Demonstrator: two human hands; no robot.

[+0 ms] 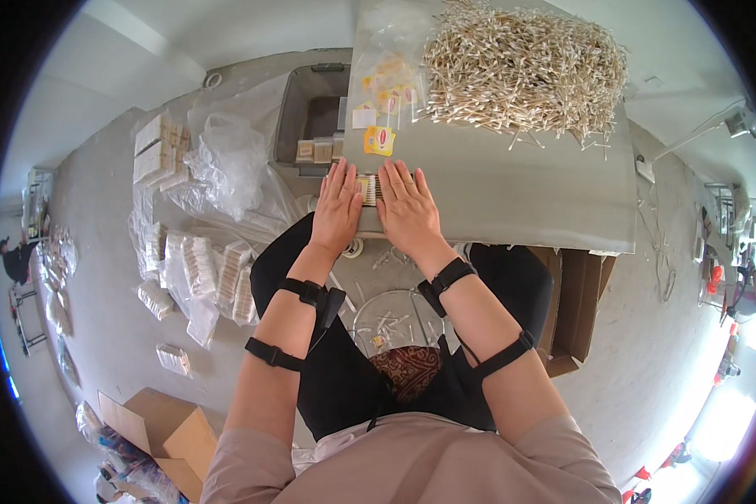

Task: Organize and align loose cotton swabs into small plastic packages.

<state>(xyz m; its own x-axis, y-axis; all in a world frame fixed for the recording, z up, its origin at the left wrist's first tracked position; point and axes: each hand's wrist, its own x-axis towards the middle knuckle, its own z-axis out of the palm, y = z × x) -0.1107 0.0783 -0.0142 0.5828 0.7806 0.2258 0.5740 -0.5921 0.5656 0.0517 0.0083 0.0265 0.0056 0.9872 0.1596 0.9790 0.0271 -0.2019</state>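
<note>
My left hand (338, 206) and my right hand (409, 206) lie flat near the front edge of the grey table (521, 193), fingers stretched forward. Between them a short row of cotton swabs (368, 190) shows, side by side. Part of the row is hidden under my fingers, and both hands touch its sides. Just beyond my fingertips is a small stack of yellow printed cards (379, 140). A large loose heap of cotton swabs (525, 71) covers the back right of the table.
Left of the table stands a grey bin (286, 118) holding small packs of swabs. Clear plastic bags (231, 172) and bundled packs (197, 265) lie on the floor farther left. Open cardboard boxes stand at the lower left (155, 420) and under the table's right side (573, 311).
</note>
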